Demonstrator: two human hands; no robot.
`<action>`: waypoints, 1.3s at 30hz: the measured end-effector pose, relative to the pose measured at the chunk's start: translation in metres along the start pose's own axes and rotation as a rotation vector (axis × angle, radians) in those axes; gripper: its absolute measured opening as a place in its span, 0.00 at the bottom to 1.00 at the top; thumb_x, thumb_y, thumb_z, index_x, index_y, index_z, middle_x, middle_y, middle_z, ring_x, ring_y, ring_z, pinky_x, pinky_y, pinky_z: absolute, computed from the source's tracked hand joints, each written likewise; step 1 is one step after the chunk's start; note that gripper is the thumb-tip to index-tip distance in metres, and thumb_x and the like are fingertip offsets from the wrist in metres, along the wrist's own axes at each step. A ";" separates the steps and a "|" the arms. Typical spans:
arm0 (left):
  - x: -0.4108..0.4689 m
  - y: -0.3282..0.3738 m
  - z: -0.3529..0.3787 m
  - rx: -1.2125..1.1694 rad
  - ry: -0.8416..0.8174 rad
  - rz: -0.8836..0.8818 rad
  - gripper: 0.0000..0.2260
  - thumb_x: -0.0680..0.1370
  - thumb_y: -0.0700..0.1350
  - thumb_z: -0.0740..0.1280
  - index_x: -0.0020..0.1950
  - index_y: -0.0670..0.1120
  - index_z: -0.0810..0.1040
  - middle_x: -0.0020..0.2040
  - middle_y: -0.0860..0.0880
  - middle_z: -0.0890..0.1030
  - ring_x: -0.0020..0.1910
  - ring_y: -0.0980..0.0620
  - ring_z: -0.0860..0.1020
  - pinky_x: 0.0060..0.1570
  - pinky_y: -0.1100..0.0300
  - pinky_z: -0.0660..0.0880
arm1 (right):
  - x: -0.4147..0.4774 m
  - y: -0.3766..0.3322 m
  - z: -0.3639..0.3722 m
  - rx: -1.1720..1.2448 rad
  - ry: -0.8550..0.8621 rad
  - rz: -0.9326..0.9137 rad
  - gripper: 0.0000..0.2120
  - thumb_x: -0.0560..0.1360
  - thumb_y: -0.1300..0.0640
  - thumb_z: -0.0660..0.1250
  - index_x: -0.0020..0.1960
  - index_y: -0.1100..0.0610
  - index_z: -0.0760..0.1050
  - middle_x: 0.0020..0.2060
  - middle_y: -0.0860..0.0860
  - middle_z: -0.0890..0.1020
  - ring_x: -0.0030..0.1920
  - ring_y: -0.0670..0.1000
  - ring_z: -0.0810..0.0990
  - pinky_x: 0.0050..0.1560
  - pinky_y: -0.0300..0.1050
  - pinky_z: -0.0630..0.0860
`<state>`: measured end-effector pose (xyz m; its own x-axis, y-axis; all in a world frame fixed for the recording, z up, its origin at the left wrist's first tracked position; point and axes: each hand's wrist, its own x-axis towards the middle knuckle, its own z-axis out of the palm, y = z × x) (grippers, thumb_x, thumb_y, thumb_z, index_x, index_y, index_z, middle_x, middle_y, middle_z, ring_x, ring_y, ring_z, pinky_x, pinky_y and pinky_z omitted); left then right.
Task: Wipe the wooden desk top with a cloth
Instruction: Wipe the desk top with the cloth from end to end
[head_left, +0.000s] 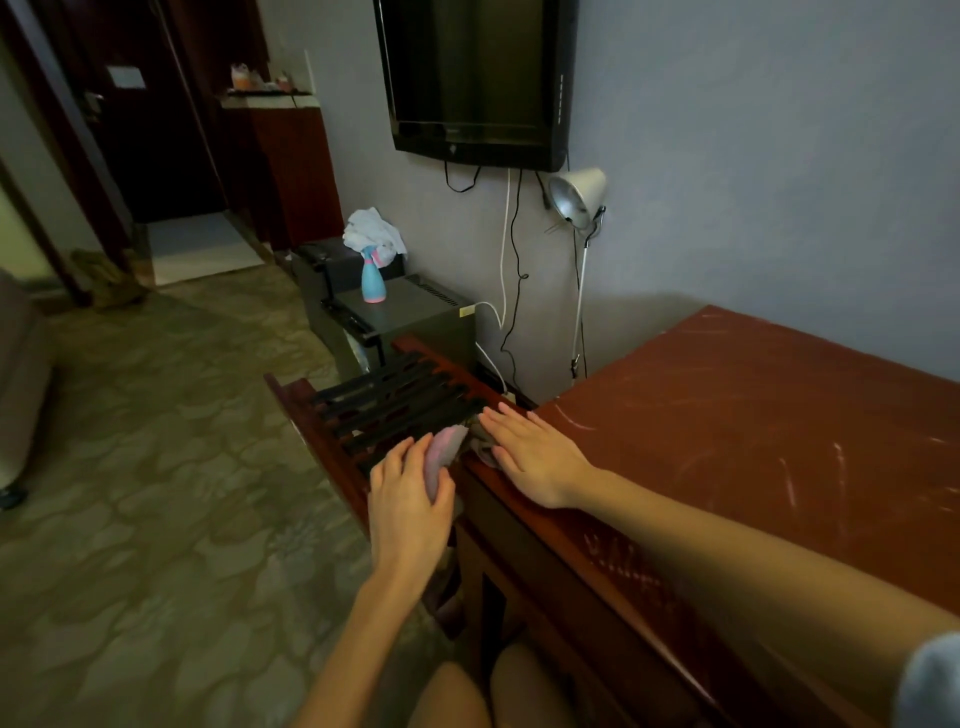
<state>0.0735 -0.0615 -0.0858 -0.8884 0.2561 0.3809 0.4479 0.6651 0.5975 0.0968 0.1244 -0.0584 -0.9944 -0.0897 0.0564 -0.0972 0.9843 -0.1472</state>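
Observation:
The reddish wooden desk top (753, 415) fills the right of the view, marked with pale scratches. A pinkish-grey cloth (442, 453) lies bunched at the desk's near left corner, partly over the edge. My left hand (410, 499) curls around the cloth's left part just off the desk edge. My right hand (535, 457) lies flat with fingers stretched out on the desk corner, pressing on the cloth's right part, which shows under its fingers.
A slatted wooden rack (395, 410) adjoins the desk's left end. Behind it stand grey boxes (415, 312) with a blue spray bottle (373, 278) and a white rag (374, 231). A clamp lamp (576, 197), cables and a wall television (478, 78) are at the back. Patterned carpet lies left.

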 end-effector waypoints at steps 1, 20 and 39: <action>-0.002 -0.002 0.001 -0.005 -0.004 -0.004 0.21 0.78 0.46 0.65 0.71 0.48 0.70 0.67 0.47 0.72 0.66 0.47 0.68 0.65 0.55 0.66 | -0.004 -0.001 0.001 -0.006 0.000 0.002 0.24 0.84 0.52 0.46 0.78 0.54 0.47 0.78 0.48 0.50 0.77 0.46 0.44 0.74 0.43 0.40; -0.002 -0.004 0.007 -0.050 -0.030 -0.016 0.21 0.77 0.44 0.66 0.70 0.47 0.70 0.65 0.49 0.74 0.64 0.50 0.71 0.63 0.57 0.66 | 0.033 0.016 0.001 0.017 0.008 0.026 0.23 0.84 0.50 0.45 0.77 0.53 0.55 0.76 0.48 0.58 0.77 0.47 0.48 0.75 0.47 0.42; 0.013 0.014 0.020 -0.141 -0.034 0.156 0.22 0.77 0.42 0.68 0.70 0.49 0.71 0.64 0.54 0.75 0.61 0.60 0.69 0.59 0.65 0.64 | 0.035 0.027 0.002 0.039 0.031 -0.065 0.22 0.84 0.52 0.47 0.77 0.51 0.54 0.76 0.47 0.57 0.77 0.45 0.46 0.74 0.45 0.37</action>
<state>0.0665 -0.0348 -0.0869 -0.8090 0.3732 0.4542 0.5878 0.5111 0.6271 0.0597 0.1479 -0.0628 -0.9842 -0.1475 0.0979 -0.1633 0.9700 -0.1802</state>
